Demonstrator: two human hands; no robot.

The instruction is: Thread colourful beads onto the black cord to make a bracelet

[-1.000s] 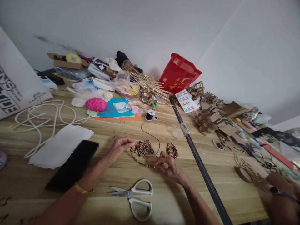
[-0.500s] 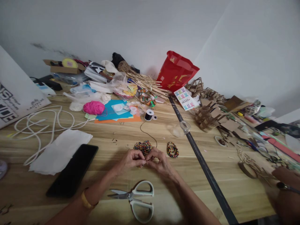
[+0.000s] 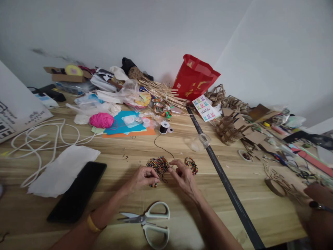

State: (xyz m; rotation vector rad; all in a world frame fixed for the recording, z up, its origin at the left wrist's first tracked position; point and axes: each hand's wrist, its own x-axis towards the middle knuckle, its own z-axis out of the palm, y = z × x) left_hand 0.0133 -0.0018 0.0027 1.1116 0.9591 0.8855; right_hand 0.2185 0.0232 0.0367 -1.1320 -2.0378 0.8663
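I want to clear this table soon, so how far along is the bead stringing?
One finished beaded bracelet lies beside the right hand. The left hand pinches a short run of strung beads, and the right hand's fingertips hold the black cord, uncut from its spool. A pile of loose beads remains, and the scissors lie untouched, so this strand looks unfinished.

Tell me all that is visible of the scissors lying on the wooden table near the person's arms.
The scissors with pale mint-white plastic handles and grey metal blades lie flat on the light wooden table, between the person's two forearms. The two large oval handle loops point right and toward the person; the short blades point left and look slightly parted. Nothing touches them; the left hand and the right hand are both farther up the table.
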